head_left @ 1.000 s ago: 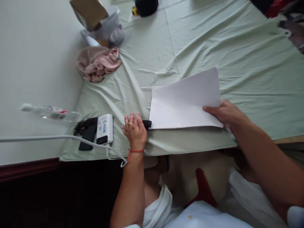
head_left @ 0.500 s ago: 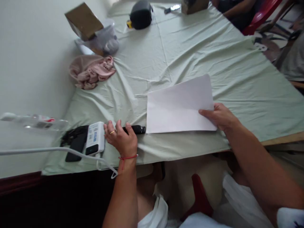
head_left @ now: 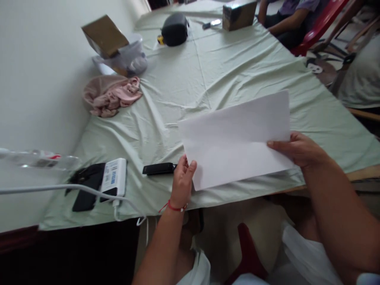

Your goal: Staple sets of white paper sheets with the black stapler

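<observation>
A white power bank (head_left: 114,180) lies near the table's left edge, and a black marker (head_left: 158,168) rests on the green cloth (head_left: 237,67) just left of the left hand (head_left: 182,182). That hand's fingers pinch the near left corner of a white sheet of paper (head_left: 237,136), held just above the cloth. The right hand (head_left: 298,149) grips the sheet's right edge, thumb on top.

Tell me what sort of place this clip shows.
Probably a shared workroom: a long table under a green cloth, another seated person at the far end, and red chairs alongside.
</observation>
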`<state>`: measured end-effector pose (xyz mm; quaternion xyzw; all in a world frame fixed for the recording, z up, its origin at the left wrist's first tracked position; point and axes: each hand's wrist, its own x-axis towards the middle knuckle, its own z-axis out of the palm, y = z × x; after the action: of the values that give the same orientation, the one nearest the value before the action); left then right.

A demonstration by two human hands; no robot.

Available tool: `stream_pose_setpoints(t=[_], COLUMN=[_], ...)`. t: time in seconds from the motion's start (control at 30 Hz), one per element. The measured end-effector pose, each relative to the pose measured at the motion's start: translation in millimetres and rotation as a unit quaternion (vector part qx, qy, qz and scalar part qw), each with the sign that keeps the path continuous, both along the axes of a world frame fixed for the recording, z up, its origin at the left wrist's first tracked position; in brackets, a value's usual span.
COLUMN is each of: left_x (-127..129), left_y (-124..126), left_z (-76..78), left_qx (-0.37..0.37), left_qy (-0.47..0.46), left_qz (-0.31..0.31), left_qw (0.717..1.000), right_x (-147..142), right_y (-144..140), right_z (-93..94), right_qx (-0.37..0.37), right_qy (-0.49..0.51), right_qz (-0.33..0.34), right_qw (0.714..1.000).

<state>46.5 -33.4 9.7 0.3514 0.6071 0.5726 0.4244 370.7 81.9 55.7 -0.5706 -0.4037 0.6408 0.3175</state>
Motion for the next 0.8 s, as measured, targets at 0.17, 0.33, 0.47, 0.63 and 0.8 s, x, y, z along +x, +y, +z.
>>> stream_pose_setpoints(t=[0.17,0.33,0.47,0.63,0.8], left_x=[1.7,-5.9,-3.8,-3.2,-4.9], left_y=[19.6,30.4,25.6,18.8,19.4], left_z=[4.2,8.4,11.7,11.5,7.0], left_qx=[-0.122,-0.168,-0.147,-0.091,-0.108], left_qy=[-0.113,-0.138,-0.157,-0.143,-0.09], left_qz=[-0.008,0.007,-0.016,-0.032,0.004], left_qw=[0.986,0.976,0.977,0.985,0.99], right_x=[-25.2,-27.9,-18.6,-9.2,-6.4], right_y=[0.9,3.5,3.4,3.4,5.0], right_z=[-8.9,-12.4,-8.3,-0.6,-3.9], right_qx=[-0.025,-0.005,0.011,0.033,0.04], right_qy=[-0.022,-0.022,-0.012,0.003,0.013], right_qz=[-0.003,-0.015,-0.03,-0.083,-0.068], right_qw=[0.999,1.0,0.999,0.996,0.997])
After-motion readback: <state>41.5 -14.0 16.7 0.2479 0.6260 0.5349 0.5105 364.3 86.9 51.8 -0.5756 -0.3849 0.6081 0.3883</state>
